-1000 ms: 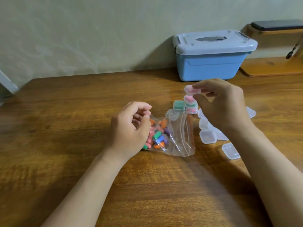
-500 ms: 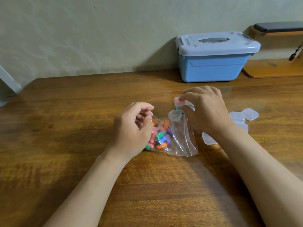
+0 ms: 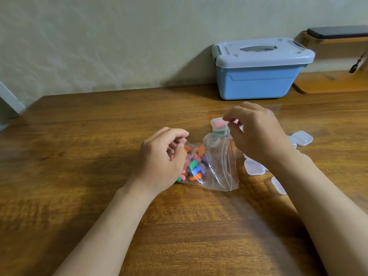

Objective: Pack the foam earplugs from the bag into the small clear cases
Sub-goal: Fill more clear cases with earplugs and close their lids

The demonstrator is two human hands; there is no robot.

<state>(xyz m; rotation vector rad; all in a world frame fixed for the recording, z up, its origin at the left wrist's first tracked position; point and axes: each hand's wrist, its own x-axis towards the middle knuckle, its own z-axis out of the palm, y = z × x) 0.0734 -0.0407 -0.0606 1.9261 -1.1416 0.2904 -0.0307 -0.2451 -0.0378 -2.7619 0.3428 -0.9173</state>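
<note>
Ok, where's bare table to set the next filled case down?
Left of the left hand the table is bare to the wall; also the strip between the blue box and the stacked cases. Crowded: right of the bag, empty cases lie by the right hand.

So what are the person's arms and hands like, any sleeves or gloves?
No sleeves in view: both are bare right to the picture's edge. The left hand and right hand wear no gloves, and no rings, watch or bracelet show.

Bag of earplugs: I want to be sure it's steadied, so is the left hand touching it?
Touching. The head view shows the left hand with its fingers curled onto the left end of the bag, the plastic bunched under them.
</note>
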